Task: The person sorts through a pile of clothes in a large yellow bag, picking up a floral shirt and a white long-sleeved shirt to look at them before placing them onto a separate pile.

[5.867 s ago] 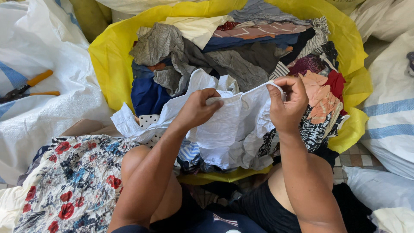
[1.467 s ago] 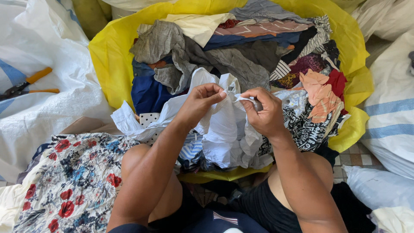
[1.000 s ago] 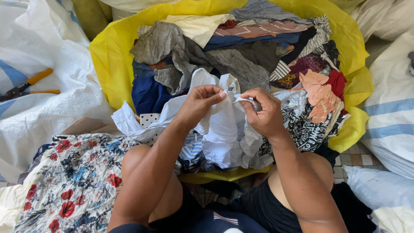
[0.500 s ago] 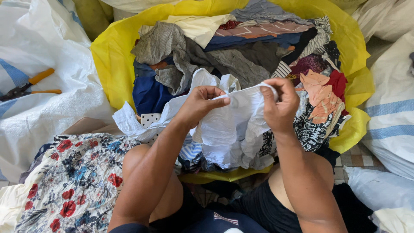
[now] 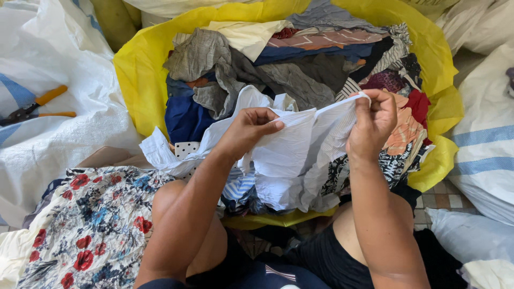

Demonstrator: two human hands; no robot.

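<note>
1. I've got a thin white piece of cloth (image 5: 292,160) up in front of me, over my lap and just in front of the big yellow plastic sack (image 5: 134,80) stuffed with mixed scraps.
2. My left hand (image 5: 249,131) is curled around one part of its top edge, fingers closed over the fold with the thumb laid along it.
3. My right hand (image 5: 375,123) pinches the other part higher up, thumb and fingertips pressed tight on a narrow hem, so the edge runs taut between my two fists.
4. It looks feather-light and limp: below that edge it sags and bunches in loose folds.
5. Soft weave, not slippery, I'd judge; the hem is the firmest place to grab, since the loose body would just crumple in the fingers.
6. Thin as it seems, it might tear if I pull hard.
7. Behind it in the sack lie a crumpled grey cloth (image 5: 203,59), a navy blue piece (image 5: 184,118) and an orange patterned scrap (image 5: 404,134), close enough for the hanging tail to drag on.
8. A red-flowered print fabric (image 5: 91,230) covers the floor by my left knee.
9. Orange-handled pliers (image 5: 37,107) rest on the white woven bag (image 5: 48,155) on my left, well clear.
</note>
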